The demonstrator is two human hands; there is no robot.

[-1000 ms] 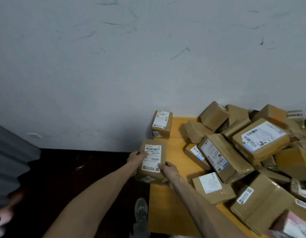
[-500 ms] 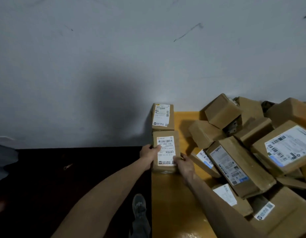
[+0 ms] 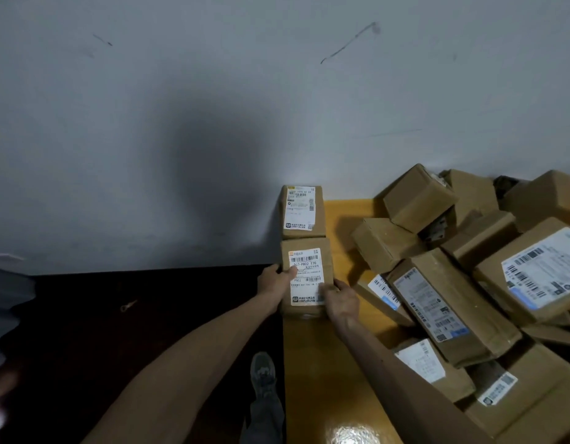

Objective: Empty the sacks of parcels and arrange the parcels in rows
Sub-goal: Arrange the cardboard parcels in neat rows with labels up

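The second parcel [image 3: 306,267] now lies touching the near side of the first parcel [image 3: 301,209]; before, we carried it. Our left hand [image 3: 275,283] and right hand [image 3: 340,300] grip its sides; the row grows.

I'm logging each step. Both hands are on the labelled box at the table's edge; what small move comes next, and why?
Probably release: the left hand and right hand grip the near box, which seems to rest on the table, lined up against the far box.
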